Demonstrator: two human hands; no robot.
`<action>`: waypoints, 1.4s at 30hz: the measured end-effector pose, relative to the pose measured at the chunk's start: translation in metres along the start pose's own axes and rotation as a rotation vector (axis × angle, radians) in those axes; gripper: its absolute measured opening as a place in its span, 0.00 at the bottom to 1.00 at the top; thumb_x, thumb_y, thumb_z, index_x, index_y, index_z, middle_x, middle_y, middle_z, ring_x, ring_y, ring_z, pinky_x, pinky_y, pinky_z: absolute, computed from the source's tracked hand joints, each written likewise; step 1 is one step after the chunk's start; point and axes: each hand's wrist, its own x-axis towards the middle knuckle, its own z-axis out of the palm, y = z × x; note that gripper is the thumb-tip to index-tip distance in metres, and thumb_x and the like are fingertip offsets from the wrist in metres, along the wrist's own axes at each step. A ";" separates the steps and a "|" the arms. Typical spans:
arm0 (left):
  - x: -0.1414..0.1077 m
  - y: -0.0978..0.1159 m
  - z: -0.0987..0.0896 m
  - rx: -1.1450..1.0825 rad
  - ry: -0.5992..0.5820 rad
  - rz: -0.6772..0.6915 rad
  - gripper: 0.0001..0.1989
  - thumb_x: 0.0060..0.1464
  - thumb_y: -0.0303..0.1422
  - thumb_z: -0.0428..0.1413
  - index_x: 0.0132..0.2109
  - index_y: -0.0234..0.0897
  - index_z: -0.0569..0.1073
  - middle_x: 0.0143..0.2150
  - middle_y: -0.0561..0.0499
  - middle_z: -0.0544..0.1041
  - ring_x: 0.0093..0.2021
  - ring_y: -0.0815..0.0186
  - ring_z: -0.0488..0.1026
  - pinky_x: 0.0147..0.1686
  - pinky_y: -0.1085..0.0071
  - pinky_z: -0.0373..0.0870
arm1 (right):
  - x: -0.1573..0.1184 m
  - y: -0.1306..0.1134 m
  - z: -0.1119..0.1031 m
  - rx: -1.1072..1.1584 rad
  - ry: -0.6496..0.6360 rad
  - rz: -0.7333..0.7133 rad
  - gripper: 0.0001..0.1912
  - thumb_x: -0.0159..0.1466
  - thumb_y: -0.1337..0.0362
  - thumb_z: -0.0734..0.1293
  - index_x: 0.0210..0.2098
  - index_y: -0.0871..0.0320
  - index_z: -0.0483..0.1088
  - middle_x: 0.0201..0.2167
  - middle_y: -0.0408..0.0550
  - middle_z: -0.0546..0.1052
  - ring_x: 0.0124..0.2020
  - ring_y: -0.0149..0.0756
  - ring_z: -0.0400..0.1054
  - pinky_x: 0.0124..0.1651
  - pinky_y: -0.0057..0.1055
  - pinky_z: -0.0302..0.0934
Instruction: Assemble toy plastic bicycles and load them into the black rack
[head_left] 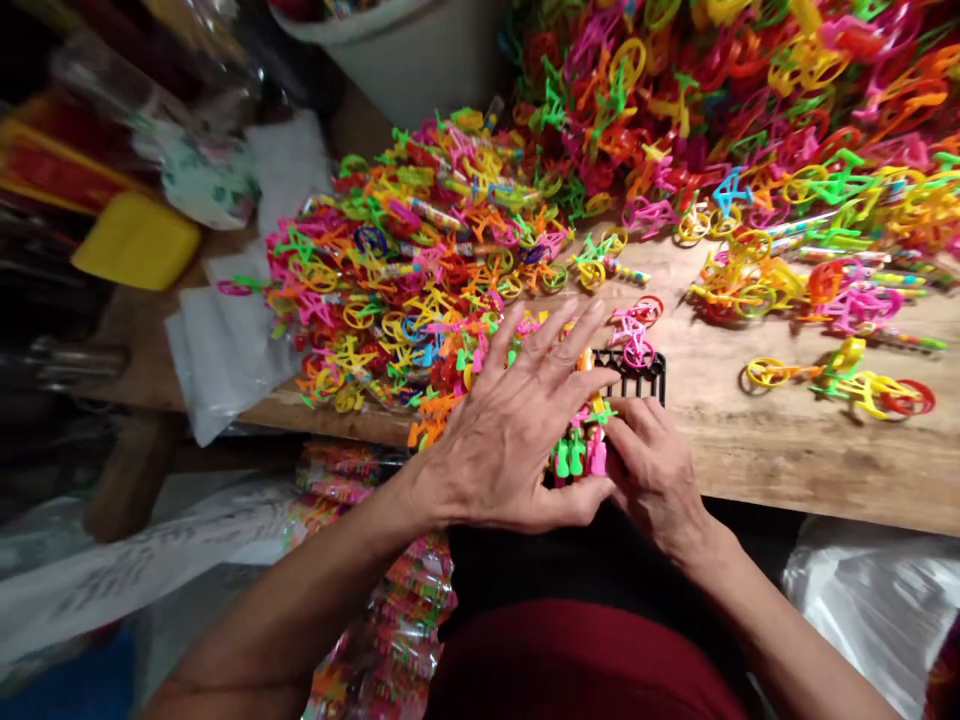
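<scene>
Toys (576,457) along black rack (663,380), under spread left hand (506,430), beside curled right hand (654,468), grip unclear

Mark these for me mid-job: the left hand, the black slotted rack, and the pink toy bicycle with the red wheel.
Left hand (504,447): head view, back of the hand.
Black slotted rack (661,378): head view, bar at its uncovered right end.
Pink toy bicycle (632,328): head view, frame between its wheels.
</scene>
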 end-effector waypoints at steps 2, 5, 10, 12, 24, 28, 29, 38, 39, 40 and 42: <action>-0.001 0.000 -0.002 -0.058 0.008 -0.018 0.30 0.56 0.47 0.54 0.61 0.38 0.68 0.78 0.40 0.48 0.78 0.50 0.45 0.75 0.43 0.35 | 0.001 0.000 0.000 0.030 0.004 -0.002 0.07 0.69 0.74 0.61 0.38 0.58 0.68 0.41 0.54 0.73 0.41 0.41 0.62 0.43 0.37 0.63; -0.004 0.000 -0.005 -0.170 0.108 -0.070 0.20 0.60 0.44 0.48 0.54 0.39 0.68 0.78 0.40 0.49 0.78 0.54 0.46 0.75 0.45 0.41 | 0.001 0.002 -0.001 0.037 -0.007 -0.051 0.08 0.69 0.75 0.60 0.36 0.59 0.68 0.36 0.53 0.72 0.39 0.40 0.61 0.42 0.37 0.64; -0.003 0.003 0.000 -0.082 0.124 -0.051 0.30 0.56 0.48 0.55 0.60 0.36 0.63 0.73 0.32 0.59 0.76 0.53 0.52 0.76 0.46 0.41 | 0.001 0.006 -0.003 0.079 -0.018 -0.091 0.10 0.69 0.76 0.58 0.37 0.58 0.68 0.34 0.51 0.72 0.37 0.40 0.62 0.40 0.38 0.64; 0.000 0.003 0.003 0.004 0.076 -0.060 0.35 0.55 0.48 0.57 0.64 0.34 0.61 0.74 0.32 0.57 0.77 0.51 0.50 0.76 0.47 0.40 | 0.002 0.006 -0.005 0.098 -0.023 -0.093 0.11 0.69 0.75 0.58 0.36 0.58 0.68 0.34 0.51 0.71 0.37 0.40 0.62 0.40 0.38 0.64; 0.007 0.009 0.004 0.159 -0.032 -0.095 0.36 0.59 0.40 0.51 0.71 0.30 0.59 0.77 0.38 0.49 0.77 0.48 0.46 0.75 0.43 0.35 | 0.003 0.005 -0.014 -0.066 -0.081 -0.083 0.09 0.69 0.74 0.60 0.40 0.60 0.72 0.34 0.51 0.74 0.35 0.40 0.64 0.37 0.36 0.63; 0.009 0.015 0.000 0.172 -0.036 -0.106 0.37 0.59 0.40 0.53 0.72 0.31 0.58 0.77 0.39 0.50 0.77 0.47 0.47 0.75 0.40 0.33 | 0.020 0.029 -0.045 0.055 -0.006 -0.089 0.14 0.69 0.75 0.60 0.51 0.58 0.70 0.43 0.52 0.77 0.41 0.35 0.72 0.41 0.31 0.68; 0.010 0.016 -0.001 0.173 -0.033 -0.110 0.38 0.59 0.41 0.54 0.72 0.31 0.57 0.77 0.39 0.50 0.77 0.46 0.47 0.74 0.39 0.34 | 0.029 0.039 -0.051 0.001 0.027 -0.088 0.15 0.68 0.75 0.61 0.50 0.57 0.71 0.43 0.52 0.78 0.41 0.35 0.73 0.41 0.31 0.68; 0.021 0.009 0.003 0.176 0.050 -0.126 0.41 0.60 0.43 0.53 0.73 0.24 0.54 0.77 0.36 0.49 0.77 0.47 0.46 0.75 0.44 0.40 | 0.112 0.094 -0.035 -0.380 0.071 0.064 0.10 0.68 0.68 0.61 0.38 0.58 0.75 0.35 0.52 0.76 0.34 0.39 0.66 0.35 0.35 0.59; 0.021 0.007 0.005 0.171 0.038 -0.132 0.40 0.60 0.43 0.53 0.73 0.24 0.55 0.77 0.36 0.50 0.77 0.48 0.48 0.76 0.44 0.40 | 0.119 0.095 -0.030 -0.415 0.061 0.056 0.10 0.67 0.68 0.61 0.37 0.58 0.75 0.35 0.53 0.76 0.35 0.40 0.65 0.36 0.37 0.59; 0.021 0.006 0.006 0.167 0.030 -0.140 0.40 0.60 0.43 0.53 0.73 0.24 0.55 0.77 0.37 0.50 0.76 0.47 0.49 0.76 0.44 0.40 | 0.126 0.097 -0.025 -0.446 0.039 0.051 0.09 0.66 0.68 0.62 0.36 0.58 0.75 0.36 0.54 0.76 0.36 0.42 0.65 0.37 0.38 0.58; 0.021 0.005 0.007 0.160 0.017 -0.157 0.41 0.60 0.44 0.53 0.73 0.24 0.55 0.77 0.37 0.50 0.76 0.47 0.51 0.76 0.44 0.40 | 0.137 0.102 -0.015 -0.495 -0.030 0.059 0.07 0.64 0.69 0.64 0.31 0.58 0.74 0.36 0.56 0.76 0.37 0.44 0.64 0.40 0.40 0.57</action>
